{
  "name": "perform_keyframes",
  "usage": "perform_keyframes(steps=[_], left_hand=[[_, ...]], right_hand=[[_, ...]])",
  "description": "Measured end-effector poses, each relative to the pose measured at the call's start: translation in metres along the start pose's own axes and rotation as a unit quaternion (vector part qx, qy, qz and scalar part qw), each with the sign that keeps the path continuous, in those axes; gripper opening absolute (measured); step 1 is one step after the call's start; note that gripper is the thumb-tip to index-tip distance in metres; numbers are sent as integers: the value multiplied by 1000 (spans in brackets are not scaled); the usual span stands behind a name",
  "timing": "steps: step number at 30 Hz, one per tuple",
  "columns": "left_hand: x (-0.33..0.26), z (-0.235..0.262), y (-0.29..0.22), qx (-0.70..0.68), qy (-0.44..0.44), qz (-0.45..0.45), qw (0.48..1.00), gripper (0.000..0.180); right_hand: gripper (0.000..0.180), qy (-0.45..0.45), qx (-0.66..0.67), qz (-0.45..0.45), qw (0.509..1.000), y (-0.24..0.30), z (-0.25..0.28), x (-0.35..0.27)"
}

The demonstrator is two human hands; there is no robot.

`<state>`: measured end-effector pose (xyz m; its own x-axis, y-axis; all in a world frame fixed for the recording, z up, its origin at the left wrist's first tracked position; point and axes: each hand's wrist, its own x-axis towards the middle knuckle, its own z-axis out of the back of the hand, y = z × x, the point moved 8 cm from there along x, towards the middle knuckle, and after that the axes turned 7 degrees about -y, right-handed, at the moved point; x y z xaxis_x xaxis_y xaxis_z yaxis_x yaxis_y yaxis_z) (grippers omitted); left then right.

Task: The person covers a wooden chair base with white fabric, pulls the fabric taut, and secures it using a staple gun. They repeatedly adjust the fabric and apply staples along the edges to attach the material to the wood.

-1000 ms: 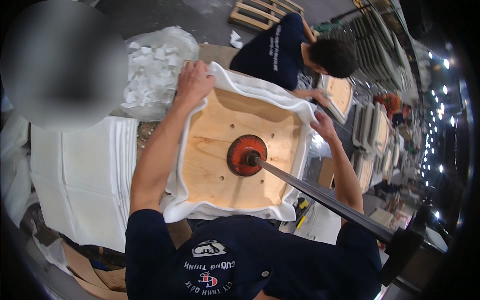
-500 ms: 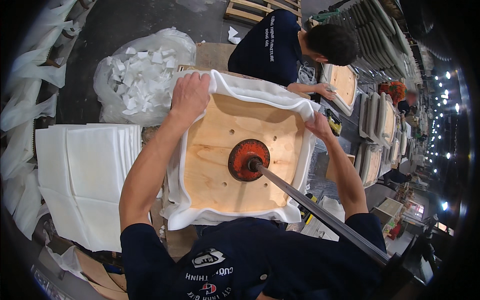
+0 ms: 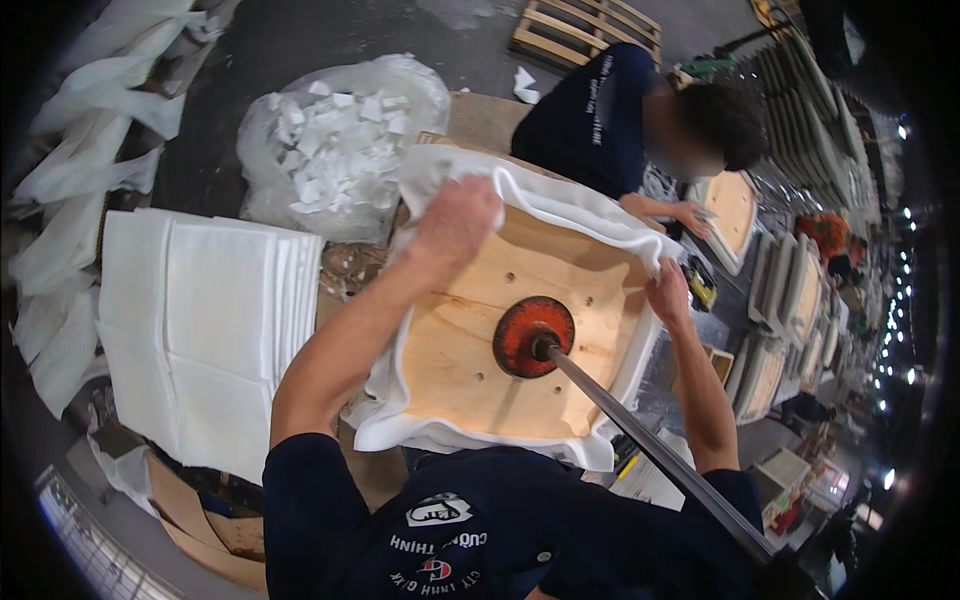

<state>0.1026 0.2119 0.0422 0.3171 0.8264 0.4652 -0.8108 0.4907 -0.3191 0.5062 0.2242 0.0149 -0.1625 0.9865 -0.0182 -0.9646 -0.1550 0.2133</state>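
A square wooden seat panel (image 3: 450,330) with small drilled holes lies in front of me, its margins wrapped by soft white padding (image 3: 560,205). A round red press plate (image 3: 528,338) on a metal rod (image 3: 650,440) rests on the panel's middle. My left hand (image 3: 455,225) is at the far left edge of the padding; motion smears its fingers, so their grip is unclear. At the far right corner, my right hand (image 3: 668,293) pinches the padding's edge. The padding stands up in wavy folds along the far side and curls over the near edge.
Folded white sheets (image 3: 210,330) are stacked at the left. Beyond them sits a clear plastic bag (image 3: 340,150) of white scraps. Across from me, a co-worker (image 3: 590,120) handles another panel (image 3: 728,215). More padded panels (image 3: 785,285) stand at the right; a wooden pallet (image 3: 585,30) lies far off.
The whole view has shifted, moving the scene to the right. My left hand has come inward from the panel's far left corner along the padding. My right hand keeps its hold at the right corner.
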Motion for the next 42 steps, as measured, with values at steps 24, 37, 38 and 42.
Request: perform_keyframes(steps=[24, 37, 38, 42], left_hand=[[7, -31, 69, 57, 88, 126, 986, 8], [-65, 82, 102, -564, -18, 422, 710, 35], [-71, 77, 125, -477, -15, 426, 768, 34], [-39, 17, 135, -233, 51, 316, 918, 40]], right_hand=[[40, 67, -76, -122, 987, -30, -24, 24], [20, 91, 182, -298, 933, -83, 64, -35], [27, 14, 269, -267, 925, -90, 70, -28], [50, -70, 36, 68, 995, -74, 37, 15]])
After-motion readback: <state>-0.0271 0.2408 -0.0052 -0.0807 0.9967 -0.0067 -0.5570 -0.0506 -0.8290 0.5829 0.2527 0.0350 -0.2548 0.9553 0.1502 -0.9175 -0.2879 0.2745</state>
